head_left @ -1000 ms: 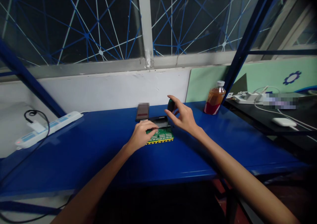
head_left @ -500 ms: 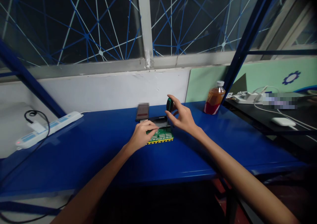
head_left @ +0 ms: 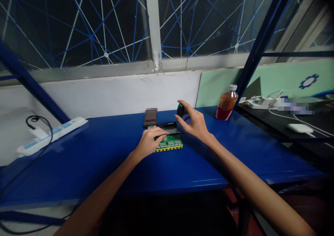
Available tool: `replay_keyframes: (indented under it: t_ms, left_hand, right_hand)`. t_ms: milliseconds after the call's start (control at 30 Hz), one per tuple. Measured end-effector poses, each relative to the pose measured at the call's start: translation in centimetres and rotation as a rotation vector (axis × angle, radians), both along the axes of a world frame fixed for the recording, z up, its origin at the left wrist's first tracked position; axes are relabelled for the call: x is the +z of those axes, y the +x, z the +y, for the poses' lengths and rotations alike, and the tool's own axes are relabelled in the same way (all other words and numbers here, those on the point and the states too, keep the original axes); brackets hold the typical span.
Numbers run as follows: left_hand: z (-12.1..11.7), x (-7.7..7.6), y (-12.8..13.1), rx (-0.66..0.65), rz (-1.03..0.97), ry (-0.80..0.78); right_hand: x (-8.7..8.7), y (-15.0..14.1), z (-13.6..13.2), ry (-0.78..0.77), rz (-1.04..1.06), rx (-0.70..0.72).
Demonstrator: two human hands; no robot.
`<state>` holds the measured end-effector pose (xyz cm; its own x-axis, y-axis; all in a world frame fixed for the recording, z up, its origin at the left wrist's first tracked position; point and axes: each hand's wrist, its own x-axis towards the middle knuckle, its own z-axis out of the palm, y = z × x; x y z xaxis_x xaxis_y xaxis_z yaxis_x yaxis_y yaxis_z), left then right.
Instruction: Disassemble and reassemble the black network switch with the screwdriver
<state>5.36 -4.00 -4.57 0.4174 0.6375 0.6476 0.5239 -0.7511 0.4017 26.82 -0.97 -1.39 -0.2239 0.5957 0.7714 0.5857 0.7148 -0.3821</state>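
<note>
A green circuit board (head_left: 174, 139) with a yellow toothed front edge lies on the blue table, with a black tray-like part (head_left: 171, 128) along its back. My left hand (head_left: 150, 141) is closed at the board's left side, fingers bent over it and hiding that corner. Upright over the board's right end is a screwdriver (head_left: 180, 111) with a dark green and black handle. My right hand (head_left: 193, 123) grips this handle between thumb and fingers. The thin shaft runs down to the board's back right area; its tip is too small to make out.
A phone (head_left: 150, 117) lies behind the board. On the left of the blue table (head_left: 104, 166) stands a white power strip (head_left: 54, 135) with a black cable. A drink bottle (head_left: 226, 103) stands at the back right, beside a blue post. Cables and a white adapter (head_left: 300, 128) lie on the black table.
My right hand and the screwdriver have shifted very slightly right, and the handle shows a darker side. My left hand and the board are nearly unmoved.
</note>
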Motion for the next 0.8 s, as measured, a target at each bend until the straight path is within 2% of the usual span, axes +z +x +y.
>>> replay_keyframes:
  t_ms: [400, 567, 800]
  left_hand:
    - [0.06, -0.15, -0.08, 0.014, 0.019, 0.014]
    - [0.04, -0.1, -0.09, 0.024, 0.037, 0.01]
    - [-0.06, 0.02, 0.0, 0.022, 0.029, 0.009]
  right_hand:
    - [0.16, 0.08, -0.05, -0.078, -0.031, 0.009]
    - [-0.1, 0.1, 0.17, -0.008, -0.022, -0.042]
    - [-0.19, 0.09, 0.32, -0.01, 0.0, 0.001]
